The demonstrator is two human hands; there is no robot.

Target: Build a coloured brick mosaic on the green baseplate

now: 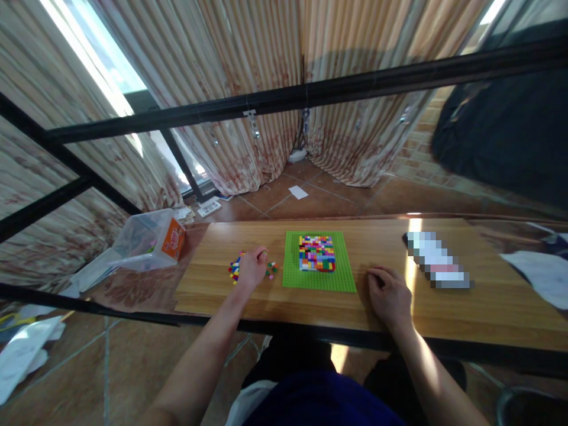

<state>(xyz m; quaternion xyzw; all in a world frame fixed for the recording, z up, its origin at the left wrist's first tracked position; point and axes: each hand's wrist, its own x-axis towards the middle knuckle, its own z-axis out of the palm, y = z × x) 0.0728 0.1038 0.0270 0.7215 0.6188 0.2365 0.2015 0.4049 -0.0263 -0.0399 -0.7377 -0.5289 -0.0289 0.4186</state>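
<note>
I found the colored block patch (pixel 316 253) covering part of the green baseplate (pixel 318 278), left hand (pixel 252 267) curled over loose bricks (pixel 234 272), right hand (pixel 389 293) loosely closed, empty.

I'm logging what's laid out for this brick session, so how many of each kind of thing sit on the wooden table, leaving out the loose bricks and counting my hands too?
Green baseplate: 1
Brick mosaic: 1
Pile of loose bricks: 1
Blurred-out object: 1
Hands, left hand and right hand: 2
Total: 6
</note>
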